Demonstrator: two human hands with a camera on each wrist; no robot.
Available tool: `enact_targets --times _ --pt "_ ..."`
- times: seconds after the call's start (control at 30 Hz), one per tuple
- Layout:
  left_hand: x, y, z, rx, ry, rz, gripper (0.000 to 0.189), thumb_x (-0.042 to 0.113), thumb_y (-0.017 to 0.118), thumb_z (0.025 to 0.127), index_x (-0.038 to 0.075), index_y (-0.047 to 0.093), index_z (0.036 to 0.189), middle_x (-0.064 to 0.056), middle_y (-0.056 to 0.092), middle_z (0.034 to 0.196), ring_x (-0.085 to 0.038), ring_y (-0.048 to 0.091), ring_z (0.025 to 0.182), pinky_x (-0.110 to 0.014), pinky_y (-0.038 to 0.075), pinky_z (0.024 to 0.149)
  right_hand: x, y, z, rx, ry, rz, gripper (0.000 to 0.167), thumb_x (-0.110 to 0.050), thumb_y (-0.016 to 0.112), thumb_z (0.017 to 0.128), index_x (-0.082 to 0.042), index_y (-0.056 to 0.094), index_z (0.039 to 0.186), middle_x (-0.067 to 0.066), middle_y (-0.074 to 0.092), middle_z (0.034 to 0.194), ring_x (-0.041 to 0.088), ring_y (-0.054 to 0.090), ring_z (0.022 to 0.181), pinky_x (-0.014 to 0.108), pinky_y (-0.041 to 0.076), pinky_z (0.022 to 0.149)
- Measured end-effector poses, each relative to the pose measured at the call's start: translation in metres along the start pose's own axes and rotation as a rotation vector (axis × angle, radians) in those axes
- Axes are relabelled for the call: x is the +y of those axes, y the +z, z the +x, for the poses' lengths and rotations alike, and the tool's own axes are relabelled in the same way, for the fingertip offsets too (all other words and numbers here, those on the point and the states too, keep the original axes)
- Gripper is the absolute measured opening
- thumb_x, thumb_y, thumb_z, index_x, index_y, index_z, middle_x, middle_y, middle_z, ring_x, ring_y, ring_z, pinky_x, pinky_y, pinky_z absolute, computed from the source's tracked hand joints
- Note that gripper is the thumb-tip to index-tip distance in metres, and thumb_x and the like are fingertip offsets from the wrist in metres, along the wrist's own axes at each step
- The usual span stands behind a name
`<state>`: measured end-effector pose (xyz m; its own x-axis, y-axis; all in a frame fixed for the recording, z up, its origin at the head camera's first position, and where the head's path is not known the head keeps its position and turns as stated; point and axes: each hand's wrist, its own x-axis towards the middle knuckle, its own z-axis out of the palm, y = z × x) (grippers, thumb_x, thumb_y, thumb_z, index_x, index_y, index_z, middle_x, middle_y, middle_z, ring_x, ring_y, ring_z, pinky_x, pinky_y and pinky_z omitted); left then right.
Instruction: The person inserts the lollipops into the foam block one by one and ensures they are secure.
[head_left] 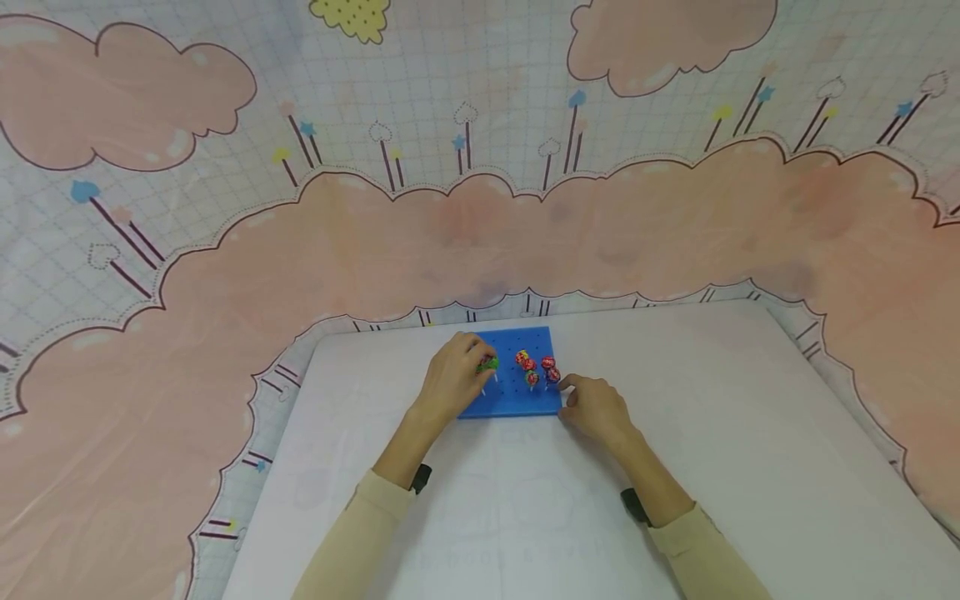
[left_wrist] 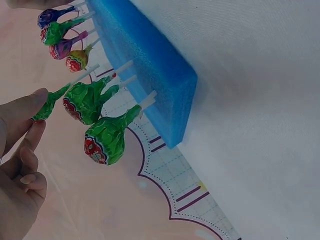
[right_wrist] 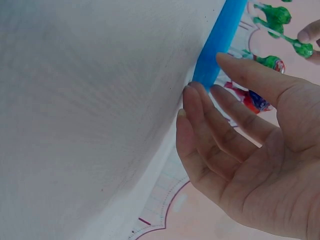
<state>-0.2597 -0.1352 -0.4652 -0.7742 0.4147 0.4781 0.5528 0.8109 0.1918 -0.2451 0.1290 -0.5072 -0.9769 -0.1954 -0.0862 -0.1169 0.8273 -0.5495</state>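
My left hand (head_left: 455, 377) pinches a green-wrapped lollipop (left_wrist: 48, 106) between thumb and finger, over the left part of a blue foam board (head_left: 517, 405) with rows of small holes. In the left wrist view its white stick points toward the board. Two more green lollipops, one nearer (left_wrist: 107, 141) and one behind (left_wrist: 85, 102), stand with their sticks in the board. Farther along are lollipops in yellow-red (left_wrist: 76, 61), purple (left_wrist: 60, 50), green and dark blue wrappers. My right hand (head_left: 600, 410) has loosely bent fingers, its fingertips (right_wrist: 191, 90) right at the board's right edge.
A white table (head_left: 480, 508) lies under the board and extends to both sides. Behind it and around its sides hangs a pink and white patterned cloth (head_left: 525, 242). A dark band (head_left: 635, 506) sits at the right wrist, another (head_left: 422, 477) at the left.
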Motion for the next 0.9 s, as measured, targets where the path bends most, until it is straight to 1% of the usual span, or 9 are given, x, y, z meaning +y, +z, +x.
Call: enact_targets --times 0.27,0.47,0.73,0.9 --pt "-0.001 0.007 0.004 -0.023 -0.004 0.009 0.021 0.016 0.087 0.087 0.010 0.078 0.105 -0.004 0.069 0.104 -0.020 0.063 0.099 -0.033 0.058 0.084 -0.001 0.000 -0.002 -0.001 0.016 0.006 0.039 -0.014 0.085 0.087 -0.010 0.073 0.124 0.001 0.069 0.083 0.020 0.061 0.076 0.036 0.055 0.068" --pt "-0.002 0.013 0.005 -0.034 -0.011 0.021 0.022 0.018 0.086 0.088 0.010 0.078 0.107 -0.004 0.069 0.104 -0.020 0.063 0.098 -0.032 0.058 0.085 -0.002 0.000 -0.002 -0.002 0.023 0.005 0.040 -0.014 0.085 0.086 -0.010 0.073 0.125 0.001 0.069 0.084 0.020 0.061 0.076 0.037 0.055 0.069" --pt "-0.004 0.018 0.005 -0.036 -0.005 0.025 0.022 0.017 0.087 0.088 0.009 0.078 0.106 -0.005 0.070 0.104 -0.021 0.062 0.096 -0.033 0.057 0.082 -0.002 0.000 -0.002 -0.003 0.020 0.004 0.040 -0.014 0.085 0.087 -0.009 0.072 0.125 0.002 0.070 0.085 0.021 0.062 0.077 0.038 0.057 0.070" --pt "-0.005 0.022 0.007 -0.042 -0.014 0.015 0.021 0.016 0.087 0.088 0.009 0.078 0.105 -0.004 0.070 0.102 -0.020 0.061 0.095 -0.033 0.055 0.081 -0.001 0.000 -0.002 0.002 0.012 0.002 0.040 -0.013 0.085 0.087 -0.009 0.073 0.124 0.001 0.069 0.084 0.020 0.061 0.076 0.037 0.056 0.069"
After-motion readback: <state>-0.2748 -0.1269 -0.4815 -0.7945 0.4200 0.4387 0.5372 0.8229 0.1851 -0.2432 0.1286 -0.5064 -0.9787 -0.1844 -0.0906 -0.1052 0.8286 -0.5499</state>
